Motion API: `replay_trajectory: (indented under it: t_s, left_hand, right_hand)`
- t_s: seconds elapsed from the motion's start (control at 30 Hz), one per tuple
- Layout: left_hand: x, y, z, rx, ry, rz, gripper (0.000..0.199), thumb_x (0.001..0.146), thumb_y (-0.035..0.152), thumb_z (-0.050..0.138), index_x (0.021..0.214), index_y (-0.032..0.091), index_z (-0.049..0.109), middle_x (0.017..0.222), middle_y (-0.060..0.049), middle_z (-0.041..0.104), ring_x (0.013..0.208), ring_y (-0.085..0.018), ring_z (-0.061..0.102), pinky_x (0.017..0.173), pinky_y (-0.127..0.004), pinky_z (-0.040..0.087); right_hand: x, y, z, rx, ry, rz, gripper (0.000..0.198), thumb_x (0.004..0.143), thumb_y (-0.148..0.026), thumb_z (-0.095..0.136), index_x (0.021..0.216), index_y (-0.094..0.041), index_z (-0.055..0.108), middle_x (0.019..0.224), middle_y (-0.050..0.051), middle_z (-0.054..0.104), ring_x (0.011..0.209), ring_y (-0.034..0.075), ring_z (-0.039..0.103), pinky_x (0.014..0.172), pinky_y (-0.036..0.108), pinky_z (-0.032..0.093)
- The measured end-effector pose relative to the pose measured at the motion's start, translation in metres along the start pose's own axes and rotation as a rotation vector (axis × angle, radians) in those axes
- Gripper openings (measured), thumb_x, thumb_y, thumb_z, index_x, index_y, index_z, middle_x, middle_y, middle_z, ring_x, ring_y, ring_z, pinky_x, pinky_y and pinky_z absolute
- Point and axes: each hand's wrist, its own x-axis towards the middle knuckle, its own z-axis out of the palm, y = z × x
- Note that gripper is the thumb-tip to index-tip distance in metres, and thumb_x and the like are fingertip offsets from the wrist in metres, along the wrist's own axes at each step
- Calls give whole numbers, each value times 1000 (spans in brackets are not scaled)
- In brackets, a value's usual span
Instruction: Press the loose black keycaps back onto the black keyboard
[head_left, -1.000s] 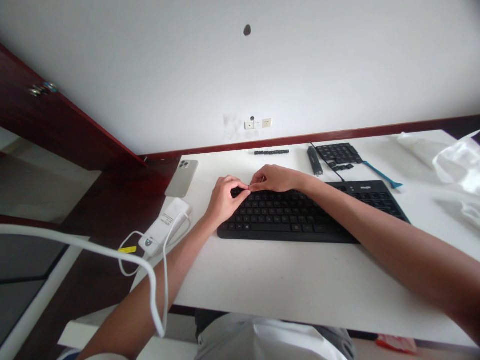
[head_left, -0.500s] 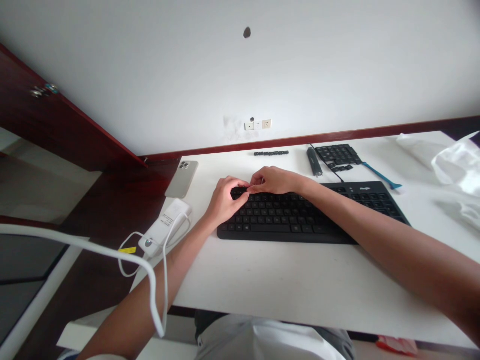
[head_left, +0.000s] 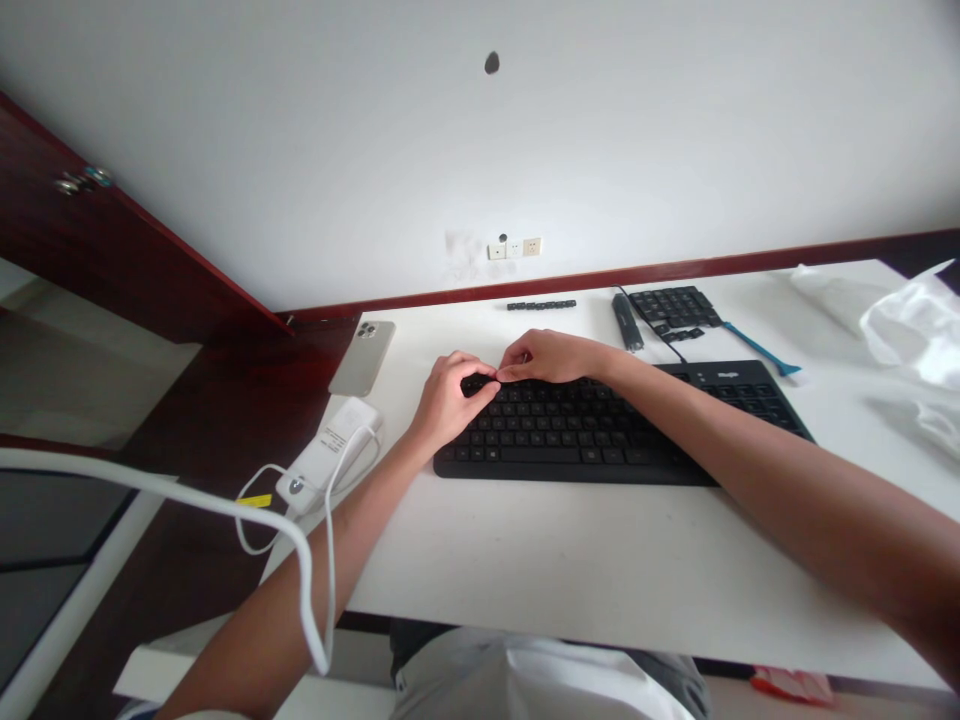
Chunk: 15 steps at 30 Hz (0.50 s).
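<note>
A black keyboard (head_left: 540, 455) lies on the white table. Over its upper left keys, my left hand (head_left: 448, 392) curves with thumb and index finger brought close together. My right hand (head_left: 551, 355) reaches in from the other side, its thumb and fingers pinched, and its fingertips meet those of the left hand. Whatever sits between the fingertips is too small and covered to make out. Behind the hands, a row of black keycaps (head_left: 541, 305) lies on the table. More keycaps (head_left: 675, 306) are grouped at the back right.
A blue-handled brush (head_left: 763, 350) and a dark elongated tool (head_left: 627, 322) lie behind the keyboard. To the left are a phone (head_left: 362, 358) and a white power strip (head_left: 330, 455) with a looping cable. White plastic bags (head_left: 911, 325) rest at the right.
The hands hold nearly the same pose at the keyboard's upper left. The whole view has shifted very slightly.
</note>
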Motion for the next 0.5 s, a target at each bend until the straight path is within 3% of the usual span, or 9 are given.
replay_trajectory:
  t_s: [0.5]
  left_hand:
    - [1, 2, 0, -25, -9, 14, 6, 91, 19, 70, 94, 23, 73, 100, -3, 69, 102, -22, 64, 98, -39, 50]
  right_hand:
    - [1, 2, 1, -8, 4, -10, 51, 83, -69, 64, 93, -21, 79, 76, 2, 69, 69, 17, 56, 64, 30, 37]
